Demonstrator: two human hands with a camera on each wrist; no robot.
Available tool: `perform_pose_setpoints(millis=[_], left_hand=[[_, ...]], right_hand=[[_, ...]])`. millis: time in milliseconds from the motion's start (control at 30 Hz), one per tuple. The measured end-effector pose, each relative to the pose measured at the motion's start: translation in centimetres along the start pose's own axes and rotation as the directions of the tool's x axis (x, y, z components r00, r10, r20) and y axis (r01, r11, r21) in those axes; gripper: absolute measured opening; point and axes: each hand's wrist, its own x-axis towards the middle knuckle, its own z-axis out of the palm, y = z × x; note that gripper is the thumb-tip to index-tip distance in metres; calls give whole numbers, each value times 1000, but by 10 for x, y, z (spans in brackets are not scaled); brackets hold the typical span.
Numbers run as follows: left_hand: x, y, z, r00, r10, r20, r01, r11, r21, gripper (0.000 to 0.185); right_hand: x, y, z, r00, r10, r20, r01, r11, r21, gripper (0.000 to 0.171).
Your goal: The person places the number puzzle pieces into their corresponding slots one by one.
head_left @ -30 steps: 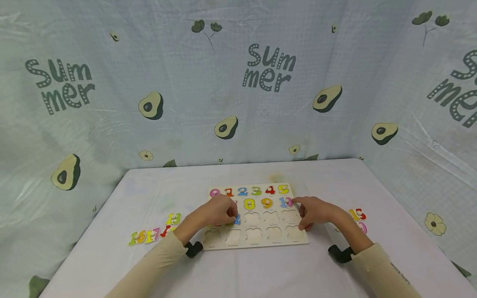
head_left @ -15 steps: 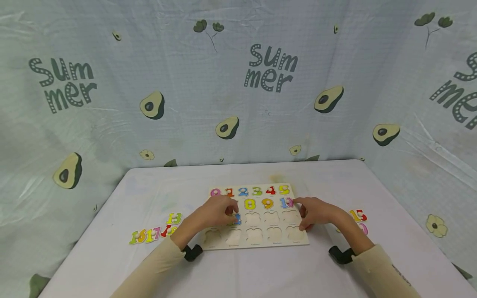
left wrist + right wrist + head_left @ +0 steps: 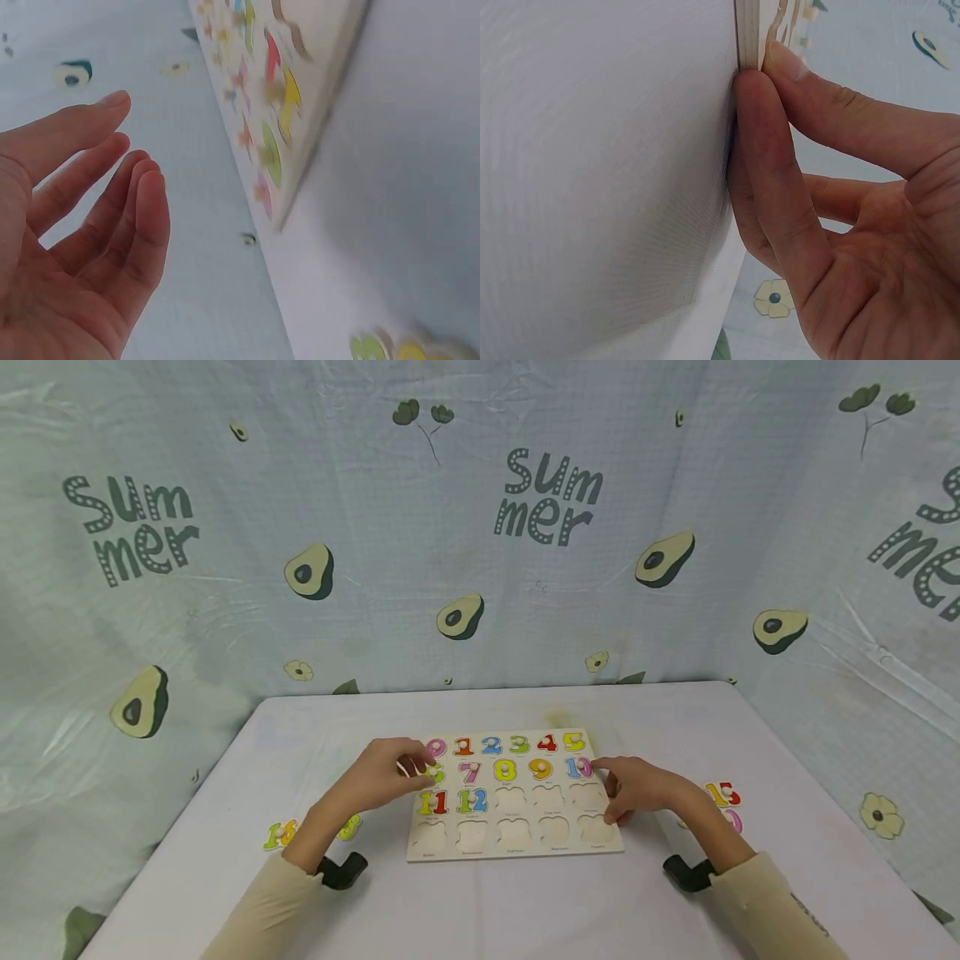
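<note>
since the earlier frame your left hand (image 3: pixel 382 774) has come off the third row and drawn back over the left edge of the flat pale wooden number puzzle board (image 3: pixel 514 843). it now hangs by that edge with fingers straight and loose, gripping nothing, as the left wrist view shows. the blue and green number 12 piece (image 3: pixel 472 801) it was covering now sits in its slot, next to the red and yellow number 11 piece (image 3: pixel 432 802). your forearm now hides most of the loose coloured number pieces (image 3: pixel 281 835) lying near the table's left edge.

your right hand (image 3: pixel 633 787) has not moved: it rests at the board's right edge, and the right wrist view shows the thumb on the top face and the fingers (image 3: pixel 769 161) against the side, pinching the rim.

the board lies flat on the white table (image 3: pixel 525 910), about midway between its left and right edges. its two far rows are filled with coloured numbers, the third row holds only 11 and 12 at its left end, and the nearest row shows bare cut-outs. a red and yellow number 15 piece (image 3: pixel 722 793) lies on the table toward the right edge, behind your right wrist.
</note>
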Motion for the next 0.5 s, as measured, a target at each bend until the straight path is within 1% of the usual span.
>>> perform_pose_setpoints(millis=[100,200,367,500], left_hand=[[-10,-13,-10,998,-41,-53,41,999,-13,20],[-18,-25,-18,993,-89,-81,88,996,-16,19],[-30,-42,-28,983,-153,-99,152,988,-16,21],[-37,-55,-32,975,-195,-107,195,981,-4,22]], right_hand=[[0,0,0,1000,-7,-1,7,1000,-10,86],[0,-1,0,1000,-12,-3,12,1000,-17,86],[-1,0,1,1000,-8,-11,8,1000,-16,86],[-1,0,1,1000,-5,-15,5,1000,-2,86]])
